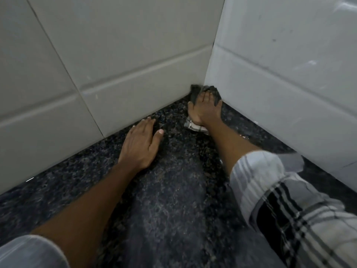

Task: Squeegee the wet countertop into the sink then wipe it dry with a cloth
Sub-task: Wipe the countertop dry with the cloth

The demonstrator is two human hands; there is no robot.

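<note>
The dark speckled stone countertop (pixel 170 190) runs into a corner between two tiled walls. My right hand (pixel 204 109) presses a checked cloth (pixel 194 126) flat into that corner; a dark part of the cloth pokes out past my fingertips against the walls. My left hand (pixel 142 144) lies flat on the counter, fingers spread, a little left of the right hand and close to the left wall. It holds nothing. The sink and the squeegee are out of view.
Pale grey wall tiles (pixel 116 64) stand along the left and back, and white glossy tiles (pixel 289 74) along the right. Both meet at the corner just beyond my right hand. My checked sleeve (pixel 280 200) covers the right forearm.
</note>
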